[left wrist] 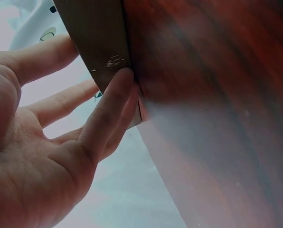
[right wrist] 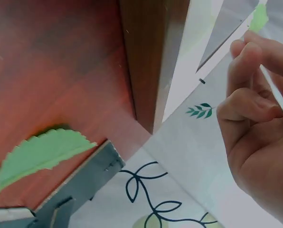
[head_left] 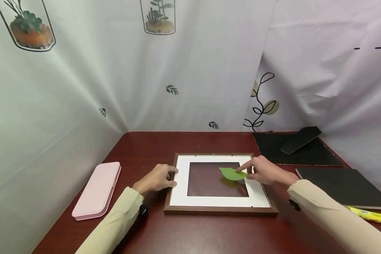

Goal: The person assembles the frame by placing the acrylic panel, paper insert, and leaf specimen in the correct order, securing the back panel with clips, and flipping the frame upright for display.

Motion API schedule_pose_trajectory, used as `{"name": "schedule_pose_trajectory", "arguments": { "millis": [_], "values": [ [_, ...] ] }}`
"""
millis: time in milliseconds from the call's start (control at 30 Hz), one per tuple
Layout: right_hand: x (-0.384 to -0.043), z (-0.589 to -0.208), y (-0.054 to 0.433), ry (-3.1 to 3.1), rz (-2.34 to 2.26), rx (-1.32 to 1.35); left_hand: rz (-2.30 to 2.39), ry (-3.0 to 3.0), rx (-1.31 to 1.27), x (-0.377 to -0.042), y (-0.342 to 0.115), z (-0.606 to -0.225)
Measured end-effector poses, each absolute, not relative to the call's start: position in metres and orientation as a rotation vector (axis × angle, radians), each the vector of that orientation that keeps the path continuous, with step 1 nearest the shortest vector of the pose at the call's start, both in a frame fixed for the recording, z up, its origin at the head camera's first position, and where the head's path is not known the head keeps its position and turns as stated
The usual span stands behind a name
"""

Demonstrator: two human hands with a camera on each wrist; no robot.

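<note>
A wooden picture frame (head_left: 220, 211) with a white mat lies flat on the table. My left hand (head_left: 157, 178) rests at its left side, thumb and index finger at the rim. The left wrist view shows fairly straight fingers (left wrist: 106, 111) against the frame's outer side (left wrist: 101, 42). My right hand (head_left: 261, 170) pinches a green serrated leaf (head_left: 231, 174) over the right part of the window, its reflection below. In the right wrist view the held leaf (right wrist: 260, 18) shows past the fingertips. Another green leaf (right wrist: 42, 154) lies on the table beside the black board.
A pink case (head_left: 96, 190) lies at the left table edge. At the back right is a black backing board (head_left: 270, 144) with a stand, and before it a black book (head_left: 343, 185). A yellow tube (head_left: 373, 216) lies near the right forearm. White curtains surround the table.
</note>
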State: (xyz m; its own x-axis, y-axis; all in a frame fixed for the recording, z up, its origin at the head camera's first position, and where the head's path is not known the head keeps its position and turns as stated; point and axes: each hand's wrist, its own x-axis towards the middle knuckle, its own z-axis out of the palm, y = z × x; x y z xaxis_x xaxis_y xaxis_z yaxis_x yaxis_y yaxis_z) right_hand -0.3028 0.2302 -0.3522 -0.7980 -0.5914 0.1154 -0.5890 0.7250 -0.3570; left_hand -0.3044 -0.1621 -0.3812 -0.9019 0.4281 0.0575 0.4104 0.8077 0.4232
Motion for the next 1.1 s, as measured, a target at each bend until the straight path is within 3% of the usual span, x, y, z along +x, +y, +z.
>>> {"name": "schedule_pose_trajectory", "arguments": {
  "millis": [500,1100],
  "values": [
    [-0.345,-0.346,0.189,2.819,-0.479,-1.056,0.646,2.948,0.684,-0.303,-0.16,-0.378],
    [-0.358,-0.353,0.162,2.811,-0.466,-0.992,0.674,2.957,0.715,-0.306,-0.162,-0.382]
  ]
}}
